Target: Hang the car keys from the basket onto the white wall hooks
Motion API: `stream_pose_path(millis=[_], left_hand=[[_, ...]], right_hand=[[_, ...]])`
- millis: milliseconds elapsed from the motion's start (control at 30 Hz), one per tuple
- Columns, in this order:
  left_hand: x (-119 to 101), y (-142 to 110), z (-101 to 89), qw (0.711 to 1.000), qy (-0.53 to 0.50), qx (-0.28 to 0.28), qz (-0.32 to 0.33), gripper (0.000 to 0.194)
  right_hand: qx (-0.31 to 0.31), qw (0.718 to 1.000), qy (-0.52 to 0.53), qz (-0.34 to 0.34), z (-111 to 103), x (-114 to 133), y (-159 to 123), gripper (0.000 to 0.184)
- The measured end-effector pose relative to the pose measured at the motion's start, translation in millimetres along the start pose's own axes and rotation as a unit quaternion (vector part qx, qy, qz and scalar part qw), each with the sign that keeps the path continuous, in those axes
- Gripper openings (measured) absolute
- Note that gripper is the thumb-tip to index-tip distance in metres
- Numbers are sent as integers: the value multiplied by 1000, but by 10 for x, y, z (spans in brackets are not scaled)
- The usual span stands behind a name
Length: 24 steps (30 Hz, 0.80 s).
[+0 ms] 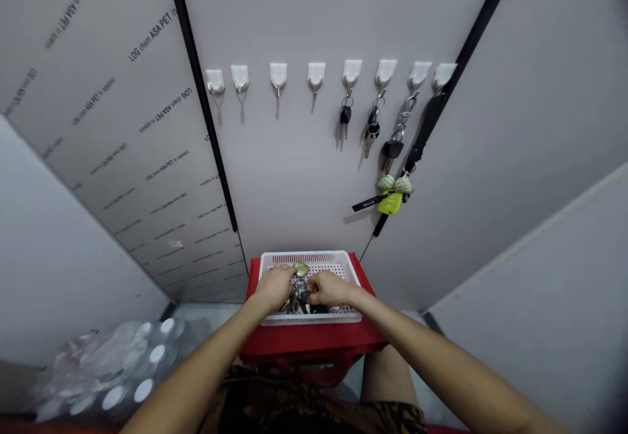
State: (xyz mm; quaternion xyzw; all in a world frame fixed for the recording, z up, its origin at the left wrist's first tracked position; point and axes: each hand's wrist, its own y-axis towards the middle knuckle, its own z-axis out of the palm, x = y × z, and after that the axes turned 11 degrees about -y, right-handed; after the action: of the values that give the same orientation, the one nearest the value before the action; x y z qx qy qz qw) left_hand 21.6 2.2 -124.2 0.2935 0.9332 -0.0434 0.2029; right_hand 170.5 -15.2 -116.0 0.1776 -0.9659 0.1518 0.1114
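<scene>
Both hands are down inside a white plastic basket holding a pile of keys. My left hand is at the pile's left side, fingers curled round brass-coloured keys; its fingertips are partly hidden. A gold leaf-shaped piece lies by its fingers. From the right, my right hand pinches a key with a black head. Another dark item lies below that hand. On the wall ahead is a row of white hooks; those at the right carry key sets, including a black-headed key set.
Under the basket is a red box-like surface. More keys and a yellow-green key fob hang on the wall. Wrapped bottles stand on the floor at left. Pale panels close in both sides.
</scene>
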Motion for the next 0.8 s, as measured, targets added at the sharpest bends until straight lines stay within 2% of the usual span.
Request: stream_pose_path(millis=[67,200,267,333,400,500,567,633,700,800], left_hand=[[2,27,25,1000,-2,-3,-15,33],[14,55,66,998,-31,-12,-44,32],[20,60,62,996,-83,-23,-35,30],[20,65,43,986,-163,-29,-28,29],[8,73,18,962,-269,-14,-35,29],[-33,81,-23,893,-442,22,-79,28],[-71,76,-56,843,-528,31,-102,26],[-108,68,-94,812,-576,30,-93,22],[-137,66,-139,801,-593,26,-73,18],[-156,92,-236,810,-583,-18,-64,14]], right_hand=[[0,1000,17,1,-12,-19,7,16],[-41,996,82,-7,12,-19,15,7],[-54,987,150,-11,16,-10,13,6],[-65,966,250,-15,-6,1,6,5],[-71,931,358,-19,-55,14,-5,3],[-79,878,471,-17,-150,36,-25,5],[-90,858,505,-12,-213,49,-40,7],[-104,844,526,-8,-273,56,-54,9],[-122,832,542,-7,-331,55,-67,10],[-144,821,551,-15,-416,33,-91,12]])
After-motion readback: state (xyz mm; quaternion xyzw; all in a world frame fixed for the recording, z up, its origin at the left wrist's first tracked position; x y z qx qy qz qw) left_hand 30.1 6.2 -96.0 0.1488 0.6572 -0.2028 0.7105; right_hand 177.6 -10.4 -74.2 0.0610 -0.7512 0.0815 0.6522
